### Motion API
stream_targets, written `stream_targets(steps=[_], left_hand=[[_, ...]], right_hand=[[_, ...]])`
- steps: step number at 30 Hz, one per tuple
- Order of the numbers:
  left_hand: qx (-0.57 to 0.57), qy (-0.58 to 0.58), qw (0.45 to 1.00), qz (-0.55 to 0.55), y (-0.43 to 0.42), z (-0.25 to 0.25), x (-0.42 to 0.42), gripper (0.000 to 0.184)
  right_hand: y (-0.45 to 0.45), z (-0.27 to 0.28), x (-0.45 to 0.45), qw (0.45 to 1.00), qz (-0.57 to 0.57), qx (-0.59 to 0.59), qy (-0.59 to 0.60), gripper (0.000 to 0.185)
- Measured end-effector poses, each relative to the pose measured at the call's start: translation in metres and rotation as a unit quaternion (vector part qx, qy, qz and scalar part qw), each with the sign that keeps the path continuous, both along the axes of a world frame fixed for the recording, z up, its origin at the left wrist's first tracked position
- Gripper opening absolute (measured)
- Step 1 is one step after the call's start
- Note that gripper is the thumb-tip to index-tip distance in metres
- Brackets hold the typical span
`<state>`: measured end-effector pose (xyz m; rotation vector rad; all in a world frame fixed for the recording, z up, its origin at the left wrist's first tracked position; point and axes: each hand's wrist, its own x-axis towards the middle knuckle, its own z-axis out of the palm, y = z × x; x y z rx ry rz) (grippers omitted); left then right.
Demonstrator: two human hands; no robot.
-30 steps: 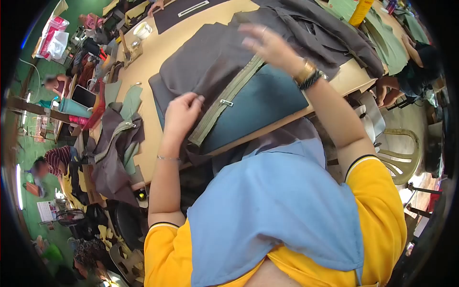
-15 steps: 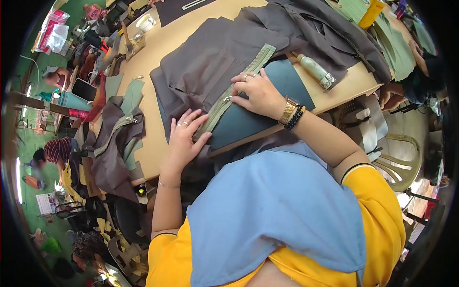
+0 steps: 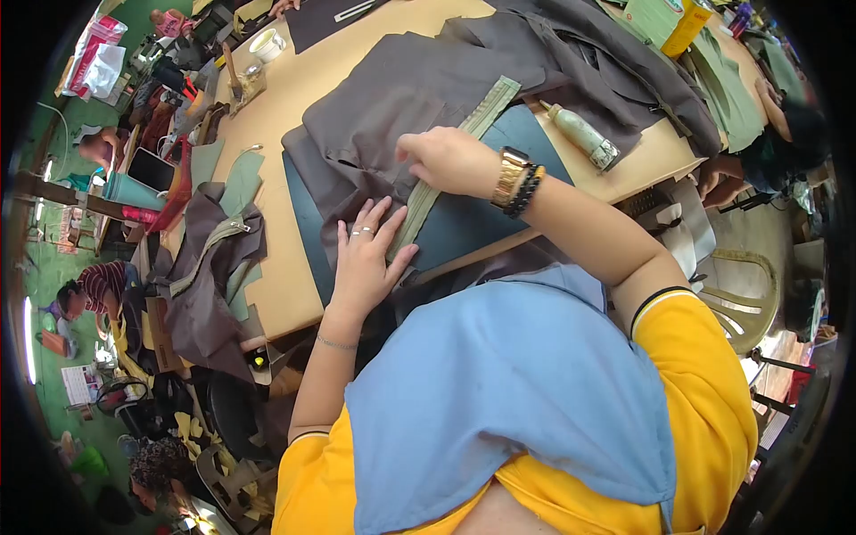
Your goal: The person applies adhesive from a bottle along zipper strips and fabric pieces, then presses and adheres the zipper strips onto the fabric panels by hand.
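Note:
Dark brown fabric (image 3: 374, 102) is spread on the table, with a pale green zipper strip (image 3: 486, 109) running diagonally along its edge. Beneath them lies a dark blue-green board (image 3: 530, 147). My left hand (image 3: 367, 254) rests flat on the fabric beside the lower end of the zipper, fingers spread. Over the middle of the strip is my right hand (image 3: 459, 162), its fingers curled together and reaching onto the brown fabric. Its fingertips are partly hidden, so whether anything is pinched there is not visible. The zipper's slider is out of sight under this hand.
A squeeze bottle (image 3: 581, 134) lies right of the board. At left, more brown fabric with a green zipper (image 3: 209, 259) hangs over the table edge. A white tub (image 3: 267, 45) and a yellow can (image 3: 687, 27) stand farther back. Another person's hand (image 3: 720, 174) is at the right.
My right hand has moved left and turned over the zipper, its fingers curling and covering the slider. My left hand has shifted slightly right and stays flat on the fabric.

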<state>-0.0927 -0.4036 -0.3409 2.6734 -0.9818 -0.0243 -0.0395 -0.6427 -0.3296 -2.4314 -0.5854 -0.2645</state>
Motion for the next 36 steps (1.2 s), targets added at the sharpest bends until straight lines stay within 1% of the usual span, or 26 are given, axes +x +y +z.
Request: stream_targets(steps=[3, 6, 7, 9, 10, 12, 13, 14, 16, 19, 21, 23, 25, 26, 27, 28, 29, 32, 33, 36], left_hand=[[-0.038, 0.036, 0.999, 0.001, 0.01, -0.006, 0.002, 0.058], [0.033, -0.009, 0.999, 0.019, 0.031, -0.008, 0.003, 0.064], [0.037, 0.003, 0.999, 0.029, 0.036, -0.003, 0.0, 0.066], [0.042, 0.02, 0.998, 0.046, 0.046, 0.014, -0.001, 0.071], [-0.014, -0.007, 0.999, 0.041, 0.053, 0.015, 0.002, 0.069], [-0.089, -0.056, 0.994, 0.027, 0.057, 0.021, 0.016, 0.06], [-0.123, -0.079, 0.989, 0.026, 0.057, 0.026, 0.02, 0.056], [-0.147, -0.12, 0.981, 0.04, 0.042, 0.036, 0.02, 0.042], [-0.126, -0.121, 0.985, -0.01, 0.02, 0.046, 0.033, 0.037], [-0.104, -0.128, 0.979, -0.124, -0.025, 0.041, 0.06, 0.032], [-0.049, -0.138, 0.977, -0.154, -0.047, 0.016, 0.073, 0.031], [-0.031, -0.127, 0.974, -0.188, -0.061, 0.0, 0.082, 0.027], [-0.012, -0.149, 0.97, -0.193, -0.06, -0.001, 0.087, 0.023], [-0.029, -0.189, 0.962, -0.197, -0.057, -0.003, 0.088, 0.02], [-0.013, -0.186, 0.966, -0.18, -0.056, -0.006, 0.088, 0.017], [-0.032, -0.175, 0.97, -0.163, -0.051, -0.006, 0.088, 0.016], [-0.051, -0.163, 0.974, -0.147, -0.047, -0.007, 0.087, 0.015], [-0.063, -0.116, 0.988, -0.083, -0.038, -0.007, 0.076, 0.013], [-0.038, -0.132, 0.988, -0.077, -0.032, -0.005, 0.07, 0.012], [0.022, -0.166, 0.984, -0.059, -0.013, 0.025, 0.042, 0.011]], right_hand=[[0.002, -0.027, 0.008, 0.998, 0.02, 0.059, -0.021, 0.011], [-0.004, -0.034, 0.006, 0.996, 0.035, 0.075, -0.029, 0.014], [-0.006, -0.032, 0.004, 0.996, 0.037, 0.074, -0.032, 0.015], [-0.018, -0.018, -0.006, 0.988, 0.057, 0.043, -0.139, 0.017], [-0.028, -0.011, -0.011, 0.979, 0.07, 0.025, -0.19, 0.018], [-0.064, 0.0, -0.022, 0.984, 0.012, 0.036, -0.176, 0.022], [-0.082, 0.007, -0.032, 0.984, -0.054, 0.022, -0.168, 0.024], [-0.102, 0.005, -0.037, 0.985, -0.111, 0.044, -0.122, 0.024], [-0.135, 0.001, -0.047, 0.979, -0.176, 0.029, -0.102, 0.022], [-0.126, 0.004, -0.057, 0.977, -0.178, 0.028, -0.115, 0.018], [-0.103, -0.004, -0.054, 0.99, -0.123, 0.018, -0.064, 0.025], [-0.065, -0.002, -0.054, 0.99, -0.082, -0.093, -0.061, 0.042], [-0.046, -0.017, -0.049, 0.988, -0.056, -0.139, 0.019, 0.061], [-0.041, -0.018, -0.046, 0.985, -0.061, -0.161, 0.026, 0.064], [-0.038, -0.019, -0.044, 0.981, -0.066, -0.181, 0.035, 0.067], [-0.036, -0.021, -0.042, 0.976, -0.072, -0.201, 0.047, 0.07], [-0.035, -0.022, -0.04, 0.975, -0.073, -0.203, 0.048, 0.071], [-0.033, -0.019, -0.038, 0.973, -0.075, -0.205, 0.068, 0.073], [-0.032, -0.018, -0.036, 0.973, -0.08, -0.205, 0.071, 0.073], [-0.032, -0.019, -0.035, 0.972, -0.089, -0.203, 0.074, 0.072]])
